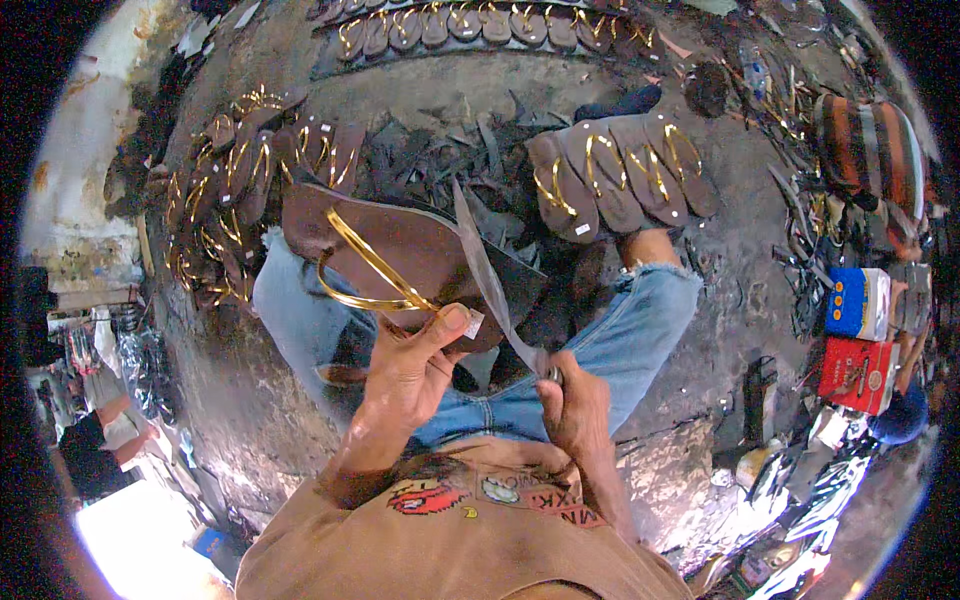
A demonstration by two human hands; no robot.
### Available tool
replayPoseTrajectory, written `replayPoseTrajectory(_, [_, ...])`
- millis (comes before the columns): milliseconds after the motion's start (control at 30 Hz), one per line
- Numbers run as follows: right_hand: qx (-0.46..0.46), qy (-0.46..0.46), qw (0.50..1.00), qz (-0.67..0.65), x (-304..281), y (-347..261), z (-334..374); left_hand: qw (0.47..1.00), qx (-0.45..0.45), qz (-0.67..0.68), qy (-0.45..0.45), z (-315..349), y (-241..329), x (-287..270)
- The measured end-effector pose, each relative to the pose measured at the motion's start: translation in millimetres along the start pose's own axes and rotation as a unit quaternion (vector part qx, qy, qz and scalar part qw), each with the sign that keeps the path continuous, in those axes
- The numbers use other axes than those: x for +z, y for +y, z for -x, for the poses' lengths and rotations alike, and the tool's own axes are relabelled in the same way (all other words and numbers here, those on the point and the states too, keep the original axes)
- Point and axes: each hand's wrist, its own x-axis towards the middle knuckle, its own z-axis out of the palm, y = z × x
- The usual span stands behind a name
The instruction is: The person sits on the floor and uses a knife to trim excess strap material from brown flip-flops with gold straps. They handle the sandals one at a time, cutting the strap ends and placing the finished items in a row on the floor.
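Observation:
My left hand (415, 365) grips a brown flip-flop (400, 250) by one end, thumb on top beside a small white sticker (473, 323). Gold straps (370, 255) rise from its upper face. Wrapped round a handle, my right hand (577, 405) holds a long knife (487, 270) with its blade pointing up and away from me. The blade lies along the sole's right edge, where a dark strip of sole material (520, 262) sticks out beyond it. Whether the blade touches the sole, I cannot tell.
Dark offcuts (430, 150) cover the floor ahead. Finished-looking flip-flops (620, 175) lie right of them, with a heap of flip-flops (235, 180) at left and a row (490, 28) at the back. A blue box (850, 303) and red box (858, 375) stand far right, below a striped bundle (870, 150).

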Motion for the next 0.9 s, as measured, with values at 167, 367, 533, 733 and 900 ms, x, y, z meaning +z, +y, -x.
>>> replayPoseTrajectory(167, [-0.047,-0.035,0.998,0.006,-18,-34,-36,0.997,-0.016,-0.071,0.007,7,-2,-20])
replayPoseTrajectory(367, [-0.088,-0.029,0.996,0.002,-7,-62,-60,0.995,0.014,-0.101,0.002,14,4,-31])
replayPoseTrajectory(533, [-0.083,-0.033,0.995,-0.032,15,-66,-65,0.986,0.028,-0.162,0.008,21,9,-32])
replayPoseTrajectory(733, [-0.064,-0.050,0.993,-0.086,37,-67,-46,0.982,0.117,-0.069,0.132,23,-4,-9])
replayPoseTrajectory(900, [-0.061,-0.030,0.990,-0.123,40,-42,0,0.990,0.099,-0.048,0.088,29,2,-23])
